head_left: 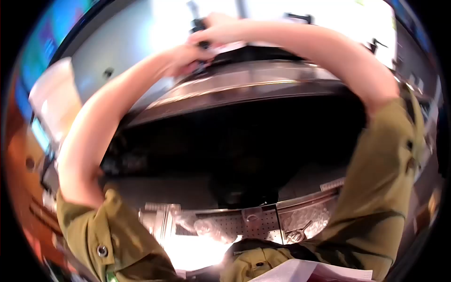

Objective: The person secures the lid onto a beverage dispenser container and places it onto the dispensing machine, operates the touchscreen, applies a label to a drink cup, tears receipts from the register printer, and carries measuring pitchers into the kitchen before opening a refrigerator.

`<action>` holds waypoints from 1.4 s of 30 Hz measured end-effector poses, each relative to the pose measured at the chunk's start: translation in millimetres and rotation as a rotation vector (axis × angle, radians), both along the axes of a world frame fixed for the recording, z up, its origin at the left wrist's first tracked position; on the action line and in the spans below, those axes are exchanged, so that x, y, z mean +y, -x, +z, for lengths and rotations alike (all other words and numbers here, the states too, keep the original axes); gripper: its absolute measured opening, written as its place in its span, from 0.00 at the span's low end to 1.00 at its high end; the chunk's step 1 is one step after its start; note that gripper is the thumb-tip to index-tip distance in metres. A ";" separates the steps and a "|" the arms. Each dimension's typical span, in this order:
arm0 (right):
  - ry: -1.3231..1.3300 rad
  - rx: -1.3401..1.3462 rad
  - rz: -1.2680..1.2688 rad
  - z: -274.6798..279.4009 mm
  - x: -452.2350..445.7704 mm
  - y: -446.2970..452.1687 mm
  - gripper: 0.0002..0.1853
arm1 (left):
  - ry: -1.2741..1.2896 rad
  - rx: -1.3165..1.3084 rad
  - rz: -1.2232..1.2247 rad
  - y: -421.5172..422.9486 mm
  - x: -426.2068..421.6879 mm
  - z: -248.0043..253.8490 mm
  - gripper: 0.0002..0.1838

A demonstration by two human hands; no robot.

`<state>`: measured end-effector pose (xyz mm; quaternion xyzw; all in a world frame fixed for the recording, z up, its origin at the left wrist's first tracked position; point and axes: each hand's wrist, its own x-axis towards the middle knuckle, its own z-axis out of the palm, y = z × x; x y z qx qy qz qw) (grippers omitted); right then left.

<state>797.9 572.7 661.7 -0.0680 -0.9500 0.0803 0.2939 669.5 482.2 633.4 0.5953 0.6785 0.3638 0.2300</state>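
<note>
Both of my arms reach forward, and the hands meet at the top of the head view, left of the middle. My right hand point(213, 34) is closed around a dark, narrow object point(197, 24) whose upper end sticks out above the fingers. Its kind is blurred beyond telling. Just below, my left hand point(188, 60) is curled with its fingers closed, close against the right hand. What lies inside the left fingers is partly hidden, and I cannot tell whether it is the same object.
A shiny ledge point(225, 87) runs below the hands, above a wide dark area point(244, 141). Nearer me are a perforated metal tray point(263, 228) and a round tool with a handle point(297, 235). A pale container point(56, 101) stands at left. White paper point(300, 271) shows below.
</note>
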 end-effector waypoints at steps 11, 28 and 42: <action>-0.129 0.203 0.062 -12.6 -16.1 0.0 0.22 | -0.057 -0.138 -0.002 -13.8 -23.9 4.2 0.09; -0.205 0.148 0.124 -7.0 3.5 42.6 0.22 | -0.208 -0.265 -0.016 -6.8 -32.9 4.2 0.10; 0.488 -0.218 0.367 -24.7 6.5 13.0 0.20 | -0.159 -0.091 0.149 -2.5 -39.3 14.6 0.15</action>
